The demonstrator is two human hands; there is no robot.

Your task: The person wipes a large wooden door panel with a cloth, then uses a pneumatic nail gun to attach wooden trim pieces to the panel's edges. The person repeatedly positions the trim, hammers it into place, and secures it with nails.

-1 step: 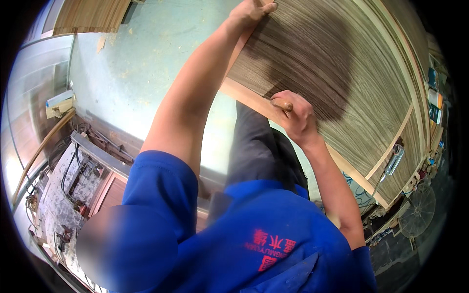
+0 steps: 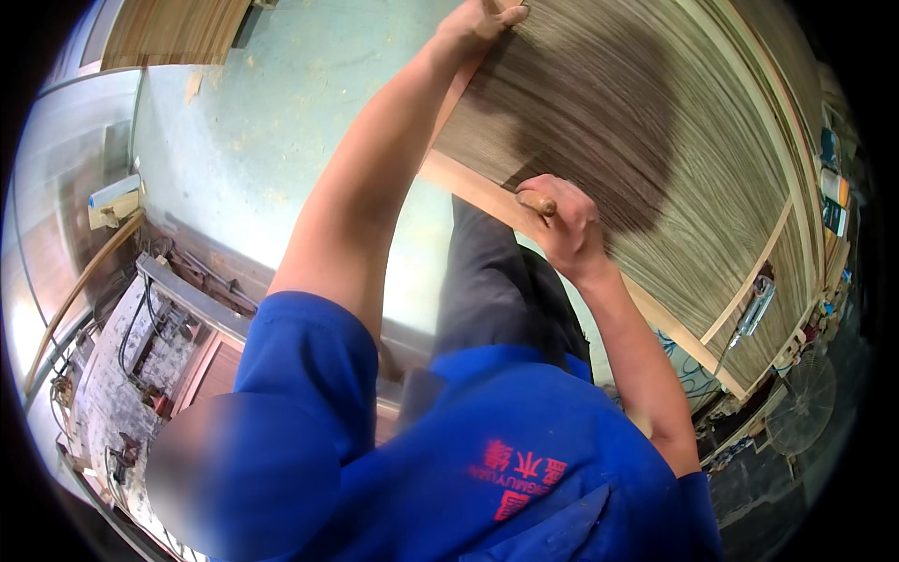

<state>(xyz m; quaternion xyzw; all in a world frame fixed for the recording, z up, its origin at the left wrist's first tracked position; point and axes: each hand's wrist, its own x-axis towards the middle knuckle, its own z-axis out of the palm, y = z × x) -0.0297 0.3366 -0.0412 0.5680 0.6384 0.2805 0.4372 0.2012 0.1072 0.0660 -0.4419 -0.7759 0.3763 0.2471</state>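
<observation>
A large grey-brown wood-grain panel [image 2: 721,187] with pale wooden edging lies in front of me. My left hand [image 2: 479,21] is at its far left corner, thumb over the rim and fingers curled along the edge. Closer to me, my right hand [image 2: 569,225] is closed round a tool with a short, rounded wooden handle [image 2: 537,202]. That fist rests by the panel's near pale edge strip [image 2: 478,191]. The tool's working end is hidden under the hand, so its kind does not show.
A clear-handled screwdriver [image 2: 754,309] lies on the panel's right part, beside a thin pale strip [image 2: 749,276]. A round fan guard [image 2: 801,403] stands lower right. To the left is a worn machine bench [image 2: 112,375] with cables. A brown wooden piece [image 2: 173,33] is at upper left.
The wooden handle in my right hand has shifted very slightly to the left. My left hand and the panel look unchanged.
</observation>
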